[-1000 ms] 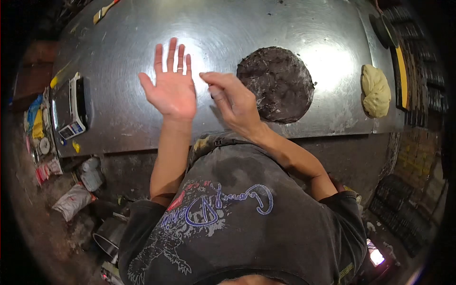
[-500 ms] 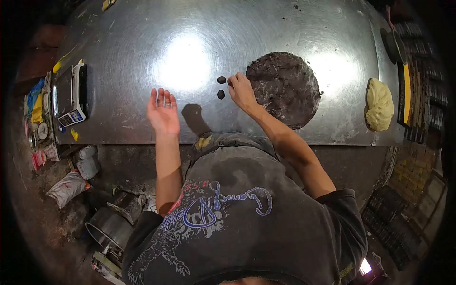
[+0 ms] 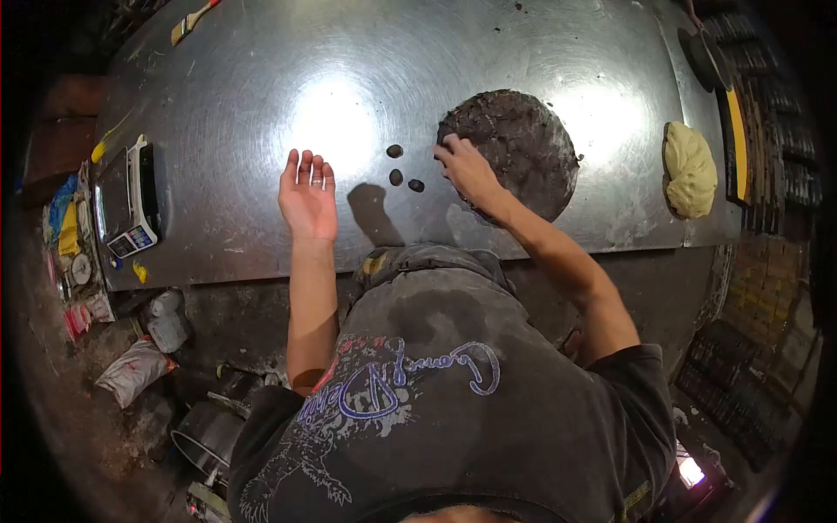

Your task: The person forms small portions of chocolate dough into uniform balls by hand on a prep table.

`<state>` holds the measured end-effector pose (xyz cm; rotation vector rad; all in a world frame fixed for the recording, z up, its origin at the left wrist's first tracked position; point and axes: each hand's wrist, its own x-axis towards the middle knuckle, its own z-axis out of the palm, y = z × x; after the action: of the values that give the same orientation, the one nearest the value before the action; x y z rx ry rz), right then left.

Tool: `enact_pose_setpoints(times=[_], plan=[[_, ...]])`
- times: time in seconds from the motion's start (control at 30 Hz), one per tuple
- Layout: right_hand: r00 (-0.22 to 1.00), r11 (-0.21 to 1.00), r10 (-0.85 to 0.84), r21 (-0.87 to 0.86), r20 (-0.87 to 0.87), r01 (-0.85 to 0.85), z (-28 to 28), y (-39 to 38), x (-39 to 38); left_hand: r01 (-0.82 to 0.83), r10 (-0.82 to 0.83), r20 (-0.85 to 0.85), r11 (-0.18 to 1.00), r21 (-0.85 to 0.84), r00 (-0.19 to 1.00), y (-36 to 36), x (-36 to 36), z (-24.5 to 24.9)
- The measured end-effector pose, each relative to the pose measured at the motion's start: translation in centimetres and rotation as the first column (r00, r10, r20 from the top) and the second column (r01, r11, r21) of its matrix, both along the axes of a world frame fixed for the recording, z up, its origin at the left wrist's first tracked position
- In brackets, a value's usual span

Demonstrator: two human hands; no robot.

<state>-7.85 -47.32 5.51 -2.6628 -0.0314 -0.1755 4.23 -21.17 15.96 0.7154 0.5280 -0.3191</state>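
Your left hand [image 3: 309, 200] is open, palm up; your right hand [image 3: 472, 176] curls at the left edge of the dark dough [image 3: 527, 139] on the tabletop [image 3: 227, 192], grip unclear. Pinch lightly, in even bits.

L hand [image 3: 309, 200] palm up, fingers part-curled, nr front edge of metal table [image 3: 235, 200]; R hand [image 3: 472, 176] w/ fingers at L edge of round dark dough slab [image 3: 534, 148]; 3 small dark balls [image 3: 395, 151] btwn hands; pale yellow dough lump [image 3: 689, 170] far R; digital scale [image 3: 134, 200] far L, flat brush [image 3: 185, 30] top L.
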Motion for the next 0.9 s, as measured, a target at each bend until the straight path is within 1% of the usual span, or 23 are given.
enact_pose_setpoints(times=[0.03, 0.13, 0.23, 0.3, 0.33, 0.37, 0.47, 0.5, 0.57, 0.6, 0.63, 0.67, 0.7, 0.77, 0.87, 0.9], plan=[[0.997, 0.992, 0.074, -0.104, -0.004, -0.074, -0.5, 0.0, -0.1, 0.022, -0.022, 0.006, 1.000, -0.017, 1.000, -0.2, 0.1, 0.1], [0.985, 0.971, 0.172, -0.161, -0.033, -0.175, -2.5, -0.8, 0.6, 0.020, -0.019, 0.025, 0.999, -0.047, 0.999, -0.4, 0.4, 0.7], [0.991, 0.991, 0.129, -0.031, -0.020, -0.130, -3.6, -1.3, 1.9, 0.000, 0.004, 0.079, 0.998, -0.055, 0.997, 1.0, 0.8, 0.3], [0.999, 0.980, 0.040, 0.198, -0.033, -0.033, -2.9, -2.8, 1.6, -0.055, 0.058, 0.065, 0.998, -0.035, 0.996, 2.6, 0.6, -0.1], [0.999, 0.950, -0.001, 0.311, -0.048, 0.016, -1.6, -3.4, 1.4, -0.084, 0.086, 0.058, 0.996, -0.021, 0.995, 3.6, 0.4, -0.6], [0.980, 0.867, -0.173, 0.457, -0.102, 0.201, -0.4, -3.4, 0.3, -0.103, 0.102, 0.040, 0.994, 0.020, 0.994, 4.7, 0.2, -1.5], [0.919, 0.621, -0.341, 0.686, -0.197, 0.378, 0.7, -3.7, -3.6, -0.164, 0.170, -0.065, 0.983, 0.087, 0.983, 6.8, -0.3, -3.7], [0.898, 0.626, -0.389, 0.657, -0.203, 0.420, 0.3, -4.0, -4.5, -0.153, 0.167, -0.099, 0.979, 0.134, 0.981, 6.8, -0.2, -3.8], [0.850, 0.626, -0.482, 0.594, -0.214, 0.505, -0.8, -4.3, -6.3, -0.098, 0.109, -0.050, 0.978, 0.187, 0.993, 6.1, -0.4, -4.5], [0.822, 0.582, -0.508, 0.600, -0.259, 0.549, -0.7, -4.4, -6.5, -0.074, 0.082, -0.026, 0.974, 0.215, 0.996, 5.4, -0.5, -4.3], [0.793, 0.537, -0.530, 0.604, -0.302, 0.589, -0.2, -4.4, -6.4, -0.048, 0.053, -0.021, 0.984, 0.173, 0.998, 4.6, -0.5, -3.9], [0.763, 0.489, -0.548, 0.608, -0.343, 0.625, 0.4, -4.3, -6.2, -0.023, 0.025, -0.012, 0.991, 0.130, 1.000, 3.6, -0.3, -3.4], [0.763, 0.385, -0.539, 0.702, -0.356, 0.600, 1.1, -4.0, -5.8, 0.002, -0.002, -0.002, 0.996, 0.087, 1.000, 2.6, -0.4, -2.9], [0.769, 0.155, -0.519, 0.844, -0.373, 0.514, 3.1, -3.2, -4.7, 0.064, -0.068, 0.040, 0.992, 0.107, 0.997, 1.0, -0.7, -1.9], [0.770, -0.062, -0.348, 0.832, -0.535, 0.551, 6.1, -3.5, -3.9, 0.119, -0.138, 0.107, 0.978, 0.169, 0.985, -1.5, -1.0, -0.4], [0.730, -0.037, -0.344, 0.785, -0.591, 0.618, 7.9, -3.1, -3.2, 0.131, -0.157, 0.128, 0.973, 0.189, 0.979, -1.9, -1.0, -0.4]])
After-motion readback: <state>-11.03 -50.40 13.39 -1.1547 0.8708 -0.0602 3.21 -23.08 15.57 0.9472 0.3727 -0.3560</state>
